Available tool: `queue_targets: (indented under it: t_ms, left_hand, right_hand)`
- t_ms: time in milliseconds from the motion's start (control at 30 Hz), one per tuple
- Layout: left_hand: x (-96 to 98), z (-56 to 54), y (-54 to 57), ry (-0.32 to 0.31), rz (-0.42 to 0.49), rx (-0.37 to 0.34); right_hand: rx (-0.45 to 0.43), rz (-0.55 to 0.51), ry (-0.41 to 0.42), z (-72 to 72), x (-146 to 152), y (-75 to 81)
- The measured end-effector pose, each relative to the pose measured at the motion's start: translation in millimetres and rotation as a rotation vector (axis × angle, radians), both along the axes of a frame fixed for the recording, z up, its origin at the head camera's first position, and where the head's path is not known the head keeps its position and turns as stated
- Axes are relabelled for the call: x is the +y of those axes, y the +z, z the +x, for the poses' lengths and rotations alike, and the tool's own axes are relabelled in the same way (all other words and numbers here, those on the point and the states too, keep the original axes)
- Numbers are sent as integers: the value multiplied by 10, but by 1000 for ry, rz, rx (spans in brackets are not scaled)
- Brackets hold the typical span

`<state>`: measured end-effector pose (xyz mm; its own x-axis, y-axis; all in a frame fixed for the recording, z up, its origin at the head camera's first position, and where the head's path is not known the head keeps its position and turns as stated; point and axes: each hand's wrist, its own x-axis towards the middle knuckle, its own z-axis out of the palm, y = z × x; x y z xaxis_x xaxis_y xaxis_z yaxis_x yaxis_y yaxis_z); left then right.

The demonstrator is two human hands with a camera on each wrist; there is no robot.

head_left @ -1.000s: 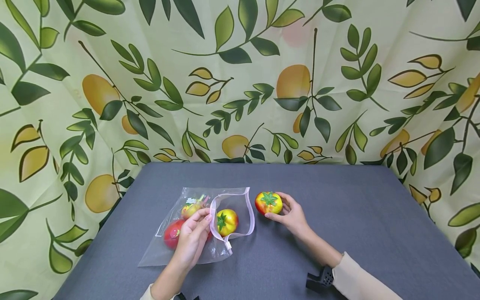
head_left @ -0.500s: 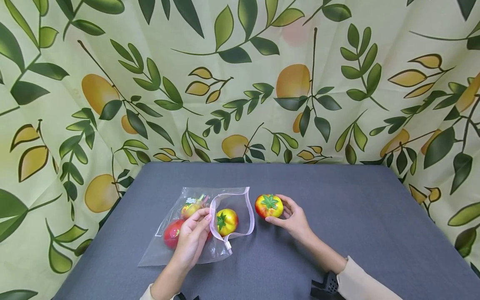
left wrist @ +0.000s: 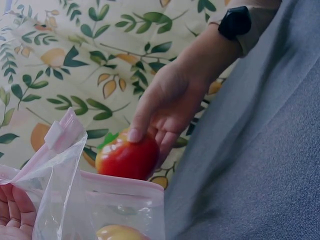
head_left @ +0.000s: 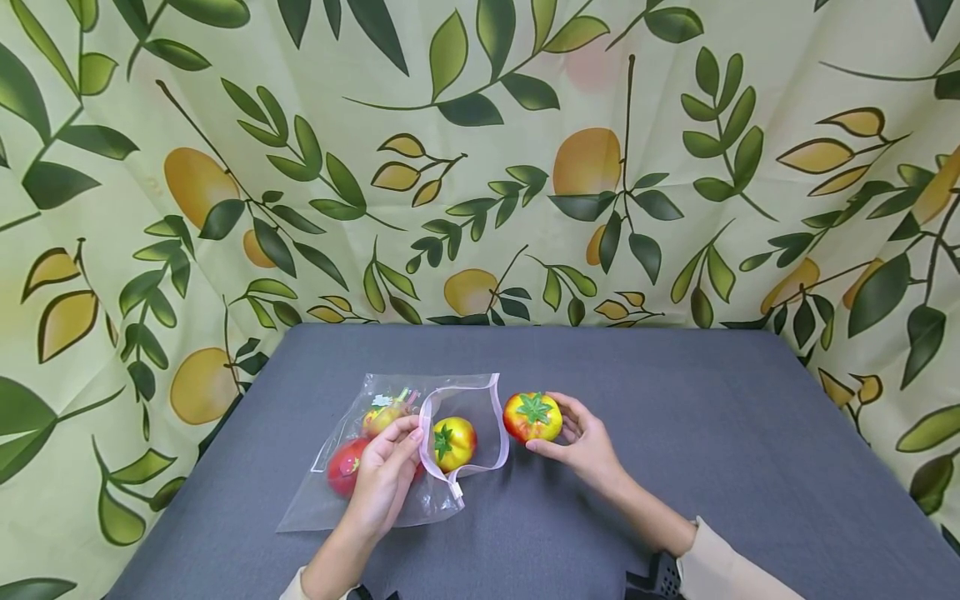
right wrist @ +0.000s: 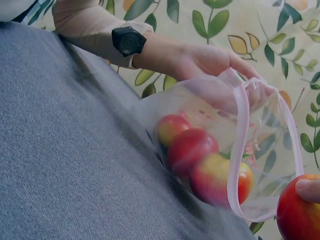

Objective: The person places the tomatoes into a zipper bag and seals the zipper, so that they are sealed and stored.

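Note:
My left hand (head_left: 388, 475) pinches the pink-edged rim of a clear zip bag (head_left: 307, 508), whose mouth gapes to the right. Just inside that mouth lies a yellow-red tomato (head_left: 454, 444) with a green leafy top. Deeper in the bag are a red tomato (head_left: 346, 468), partly behind my left hand, and another red-and-yellow fruit (right wrist: 172, 130). At the right side of the opening, my right hand (head_left: 588, 437) grips a second yellow-red tomato (head_left: 533, 418) between thumb and fingers, its green top facing up. In the left wrist view this tomato shows its red side above the bag's pink edge.
A grey cloth-covered table (head_left: 720, 433) extends around the bag. Behind it hangs a curtain (head_left: 480, 167) printed with leaves and fruit. The white zip slider (head_left: 456, 490) sits at the bag mouth's near corner. A black wrist device (head_left: 654, 575) is on my right arm.
The tomato in my right hand has shifted slightly left and a little nearer to me, closer to the bag's rim. My left hand and the bag have stayed in place.

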<state>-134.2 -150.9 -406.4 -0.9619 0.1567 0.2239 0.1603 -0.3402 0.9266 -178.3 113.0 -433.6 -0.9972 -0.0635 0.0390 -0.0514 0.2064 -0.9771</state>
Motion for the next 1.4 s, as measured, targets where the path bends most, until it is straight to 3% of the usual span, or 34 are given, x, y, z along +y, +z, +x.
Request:
queue_targets:
  t_ms: [467,833,1400]
  left_hand:
    - [6,-7,-13,-14,9,14]
    - [3,-5,-12,-27,31,33]
    - [12,-6,-15,-8,63,38]
  right_hand:
    - [27,-4,63,105,-45,39]
    - [124,-2,120,141,-123,33]
    - [113,-11,144,148,-312,65]
